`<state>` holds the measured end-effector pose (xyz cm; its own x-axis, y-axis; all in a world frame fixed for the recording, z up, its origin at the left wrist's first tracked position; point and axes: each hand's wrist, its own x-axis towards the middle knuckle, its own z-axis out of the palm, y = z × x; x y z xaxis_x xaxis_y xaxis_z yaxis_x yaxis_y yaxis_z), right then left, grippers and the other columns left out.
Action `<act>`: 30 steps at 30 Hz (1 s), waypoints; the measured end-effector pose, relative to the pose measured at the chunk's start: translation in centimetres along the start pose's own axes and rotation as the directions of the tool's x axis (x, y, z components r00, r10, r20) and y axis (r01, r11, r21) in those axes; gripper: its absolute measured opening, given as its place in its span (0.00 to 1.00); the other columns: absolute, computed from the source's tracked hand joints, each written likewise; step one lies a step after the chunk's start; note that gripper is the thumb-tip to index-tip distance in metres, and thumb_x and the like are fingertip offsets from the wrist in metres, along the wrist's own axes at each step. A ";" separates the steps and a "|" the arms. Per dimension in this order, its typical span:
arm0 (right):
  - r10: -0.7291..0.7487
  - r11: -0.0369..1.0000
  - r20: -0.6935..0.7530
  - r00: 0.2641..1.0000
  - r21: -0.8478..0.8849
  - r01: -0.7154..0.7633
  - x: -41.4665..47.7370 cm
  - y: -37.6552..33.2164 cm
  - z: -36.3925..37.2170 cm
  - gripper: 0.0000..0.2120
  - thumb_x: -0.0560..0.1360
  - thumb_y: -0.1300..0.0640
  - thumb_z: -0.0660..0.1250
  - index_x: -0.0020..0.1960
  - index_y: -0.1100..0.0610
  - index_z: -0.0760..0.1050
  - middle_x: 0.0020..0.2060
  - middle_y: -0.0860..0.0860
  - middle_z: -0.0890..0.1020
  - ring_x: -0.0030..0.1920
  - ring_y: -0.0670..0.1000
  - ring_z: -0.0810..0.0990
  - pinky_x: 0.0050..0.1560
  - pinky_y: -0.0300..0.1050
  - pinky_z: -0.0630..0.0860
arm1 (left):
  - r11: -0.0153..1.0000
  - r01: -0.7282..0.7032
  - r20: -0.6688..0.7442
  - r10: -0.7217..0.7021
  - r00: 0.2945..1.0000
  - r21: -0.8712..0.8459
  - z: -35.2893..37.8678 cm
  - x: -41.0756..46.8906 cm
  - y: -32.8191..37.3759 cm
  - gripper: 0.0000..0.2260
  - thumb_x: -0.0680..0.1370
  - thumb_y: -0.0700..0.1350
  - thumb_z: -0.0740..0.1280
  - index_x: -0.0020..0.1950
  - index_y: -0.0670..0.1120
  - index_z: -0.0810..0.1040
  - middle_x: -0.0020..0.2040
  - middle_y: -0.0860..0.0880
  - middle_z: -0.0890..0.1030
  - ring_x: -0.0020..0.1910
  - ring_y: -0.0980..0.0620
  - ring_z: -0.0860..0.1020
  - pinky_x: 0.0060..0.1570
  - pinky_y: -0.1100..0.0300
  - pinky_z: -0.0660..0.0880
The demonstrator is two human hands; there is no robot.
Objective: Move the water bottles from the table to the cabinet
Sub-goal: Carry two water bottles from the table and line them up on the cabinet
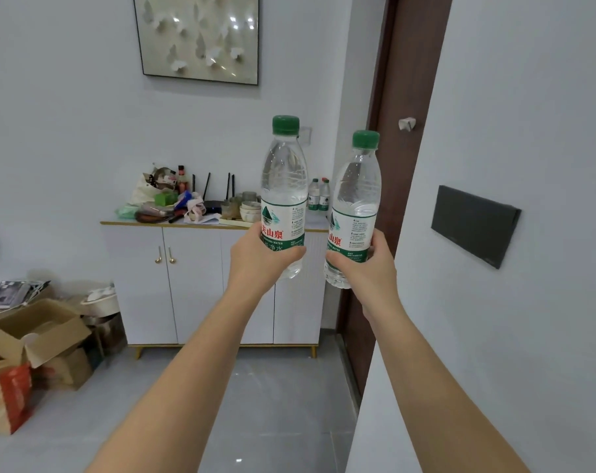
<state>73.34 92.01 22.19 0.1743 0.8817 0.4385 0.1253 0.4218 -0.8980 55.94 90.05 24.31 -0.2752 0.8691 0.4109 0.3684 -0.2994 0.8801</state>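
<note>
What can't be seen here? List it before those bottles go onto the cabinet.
Head view only:
- Right end of the cabinet top: covered by the two held bottles, the left hand's and the right hand's.
- Bottles already on the cabinet: two show beside the held ones; any more would be hidden.
- Inside the cabinet: doors shut.
- The table: out of frame.
- Clutter on the cabinet: too small to sort out.

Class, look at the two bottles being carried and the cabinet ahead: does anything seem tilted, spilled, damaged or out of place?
Nothing spilled or damaged. The left bottle and right bottle are capped and near upright. Only the cabinet top looks odd: clutter crowds its left side, with two small bottles at the right.
</note>
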 end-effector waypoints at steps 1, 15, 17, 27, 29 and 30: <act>0.003 1.000 0.001 1.000 0.000 -0.003 0.8 0.5 0.4 0.27 0.65 0.56 0.80 0.54 0.35 0.70 0.50 0.36 0.80 0.53 0.39 0.79 0.49 0.37 0.79 | 1.000 -0.001 0.000 0.001 1.000 0.000 0.2 0.9 -0.5 0.23 0.66 0.50 0.78 0.58 0.54 0.76 0.46 0.61 0.79 0.45 0.68 0.75 0.38 0.72 0.70; 0.014 1.000 -0.018 1.000 0.002 -0.014 17.0 10.0 5.7 0.30 0.64 0.57 0.80 0.58 0.39 0.70 0.49 0.37 0.80 0.52 0.38 0.80 0.48 0.36 0.77 | 0.999 0.032 -0.017 -0.031 0.999 0.006 7.3 16.2 -8.8 0.21 0.65 0.49 0.79 0.54 0.55 0.75 0.45 0.62 0.79 0.45 0.67 0.77 0.37 0.71 0.70; 0.011 1.000 -0.018 1.000 -0.003 -0.011 20.1 11.6 6.4 0.30 0.64 0.57 0.80 0.59 0.40 0.70 0.50 0.38 0.81 0.52 0.38 0.80 0.48 0.37 0.77 | 0.999 0.040 -0.037 -0.040 0.999 -0.004 8.8 19.0 -10.0 0.22 0.65 0.49 0.79 0.55 0.53 0.77 0.47 0.60 0.81 0.45 0.65 0.78 0.36 0.72 0.70; 0.054 0.998 0.002 0.999 -0.029 -0.054 32.9 18.3 10.0 0.30 0.63 0.57 0.80 0.59 0.41 0.71 0.48 0.35 0.79 0.52 0.39 0.79 0.56 0.46 0.79 | 0.999 0.047 -0.079 -0.047 0.996 -0.001 13.9 31.4 -14.3 0.21 0.64 0.49 0.79 0.54 0.56 0.76 0.45 0.62 0.80 0.43 0.69 0.77 0.31 0.78 0.70; 0.058 0.998 0.000 0.998 -0.037 -0.058 34.8 19.7 10.7 0.31 0.64 0.58 0.80 0.61 0.43 0.71 0.50 0.37 0.80 0.53 0.42 0.80 0.57 0.47 0.79 | 0.999 0.050 -0.075 -0.050 0.996 0.001 14.7 33.6 -15.5 0.22 0.65 0.48 0.79 0.54 0.55 0.75 0.45 0.62 0.79 0.44 0.67 0.77 0.30 0.76 0.71; 0.057 0.998 -0.003 0.998 -0.040 -0.057 35.6 20.3 11.1 0.31 0.64 0.58 0.80 0.61 0.43 0.71 0.50 0.37 0.80 0.54 0.43 0.80 0.57 0.47 0.79 | 0.999 0.047 -0.073 -0.047 0.996 0.002 15.1 34.5 -16.1 0.22 0.65 0.48 0.79 0.54 0.55 0.75 0.45 0.62 0.79 0.44 0.67 0.76 0.30 0.75 0.70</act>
<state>71.24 134.30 19.20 0.1837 0.9038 0.3866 0.1538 0.3620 -0.9194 53.88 130.83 20.75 -0.3559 0.8513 0.3855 0.3565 -0.2576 0.8981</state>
